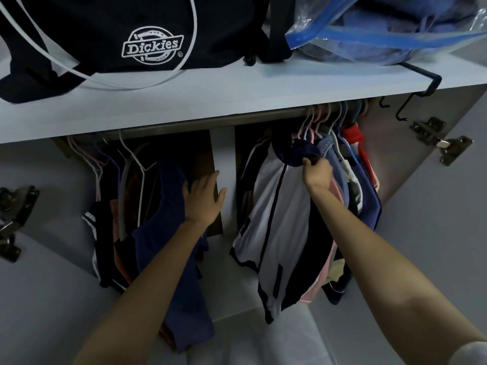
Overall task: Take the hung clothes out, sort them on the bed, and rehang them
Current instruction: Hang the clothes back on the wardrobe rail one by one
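Clothes hang on a metal rail [210,122] in an open wardrobe. On the right side a white and navy zip jacket [274,206] hangs in front of several other garments [361,185] on pink, white and blue hangers. My right hand [316,172] pinches the jacket's navy collar. On the left side hang a blue garment [171,233] and darker clothes [116,219] on white and purple hangers. My left hand [203,198] is open, with its fingers spread against the blue garment, near the white divider [224,159].
A shelf [237,96] above the rail carries a black Dickies bag [126,38] and a clear zip bag of blue fabric [390,30]. Black hooks [411,101] hang off the shelf at right. Door hinges [440,140] sit on both side doors.
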Tool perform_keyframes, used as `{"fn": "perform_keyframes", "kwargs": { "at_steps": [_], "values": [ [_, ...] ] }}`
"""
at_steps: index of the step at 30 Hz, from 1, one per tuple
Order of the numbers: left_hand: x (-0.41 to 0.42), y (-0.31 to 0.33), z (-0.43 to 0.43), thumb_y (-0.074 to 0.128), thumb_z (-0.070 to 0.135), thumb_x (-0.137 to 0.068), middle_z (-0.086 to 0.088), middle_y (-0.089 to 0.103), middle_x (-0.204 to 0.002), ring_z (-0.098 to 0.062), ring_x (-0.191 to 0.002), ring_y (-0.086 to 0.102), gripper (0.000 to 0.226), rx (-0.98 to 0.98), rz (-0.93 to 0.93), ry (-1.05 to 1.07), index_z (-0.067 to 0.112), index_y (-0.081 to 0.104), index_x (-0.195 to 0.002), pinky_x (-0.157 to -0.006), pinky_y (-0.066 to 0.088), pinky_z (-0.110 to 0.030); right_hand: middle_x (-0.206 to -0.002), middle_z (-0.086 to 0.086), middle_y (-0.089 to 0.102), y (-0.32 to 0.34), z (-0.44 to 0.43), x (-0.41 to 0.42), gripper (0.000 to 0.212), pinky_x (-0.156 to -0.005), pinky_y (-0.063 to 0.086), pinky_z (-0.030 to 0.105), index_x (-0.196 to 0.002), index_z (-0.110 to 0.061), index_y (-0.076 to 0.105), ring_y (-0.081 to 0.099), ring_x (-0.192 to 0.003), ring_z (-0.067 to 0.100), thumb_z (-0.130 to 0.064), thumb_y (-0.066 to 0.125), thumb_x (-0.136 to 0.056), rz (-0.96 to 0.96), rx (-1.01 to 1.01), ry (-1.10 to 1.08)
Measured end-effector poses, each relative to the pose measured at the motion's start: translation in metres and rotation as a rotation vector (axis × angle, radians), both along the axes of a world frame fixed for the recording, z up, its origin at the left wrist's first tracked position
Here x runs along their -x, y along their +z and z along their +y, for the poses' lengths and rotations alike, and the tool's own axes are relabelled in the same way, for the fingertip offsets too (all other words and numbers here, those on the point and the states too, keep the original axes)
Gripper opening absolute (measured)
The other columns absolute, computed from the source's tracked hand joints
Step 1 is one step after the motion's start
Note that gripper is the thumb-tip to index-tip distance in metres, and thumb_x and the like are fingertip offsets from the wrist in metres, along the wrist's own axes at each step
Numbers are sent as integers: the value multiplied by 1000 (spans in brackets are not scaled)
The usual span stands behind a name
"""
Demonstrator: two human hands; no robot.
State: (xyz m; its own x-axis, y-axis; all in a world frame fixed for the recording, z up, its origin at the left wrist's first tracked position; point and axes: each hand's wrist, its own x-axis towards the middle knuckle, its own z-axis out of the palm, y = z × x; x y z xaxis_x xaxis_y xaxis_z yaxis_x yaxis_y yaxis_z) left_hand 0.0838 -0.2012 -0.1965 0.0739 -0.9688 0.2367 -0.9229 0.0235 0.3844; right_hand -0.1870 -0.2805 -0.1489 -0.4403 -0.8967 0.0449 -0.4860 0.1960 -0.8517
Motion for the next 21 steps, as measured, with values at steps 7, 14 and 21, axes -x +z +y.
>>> {"fn": "perform_keyframes", "kwargs": {
  "at_steps": [7,14,21],
  "values": [
    [-3,-8,0,45,41,-102,-6,48,-147,-31,-135,40,53,20,12,-19,19,38,-150,-119,9,-55,-61,2,48,-8,6,0,30,-61,33,29,-70,-8,46,49,-63,21,-19,61,-94,90,58,13],
    [30,-21,-12,33,52,-97,-9,51,-143,-31,-134,43,61,77,13,-136,17,46,-146,-117,17,-58,-100,13,68,-3,45,9,17,-67,34,23,-106,-2,61,61,-92,26,-8,58,-91,182,166,137],
    [95,-24,-17,17,61,-92,-9,35,-157,-30,-147,26,73,69,-25,-326,24,36,-152,-119,11,-55,-113,12,63,-12,84,43,29,-91,43,36,-112,-9,62,55,-110,34,-15,67,-84,469,187,145]
  ]
}}
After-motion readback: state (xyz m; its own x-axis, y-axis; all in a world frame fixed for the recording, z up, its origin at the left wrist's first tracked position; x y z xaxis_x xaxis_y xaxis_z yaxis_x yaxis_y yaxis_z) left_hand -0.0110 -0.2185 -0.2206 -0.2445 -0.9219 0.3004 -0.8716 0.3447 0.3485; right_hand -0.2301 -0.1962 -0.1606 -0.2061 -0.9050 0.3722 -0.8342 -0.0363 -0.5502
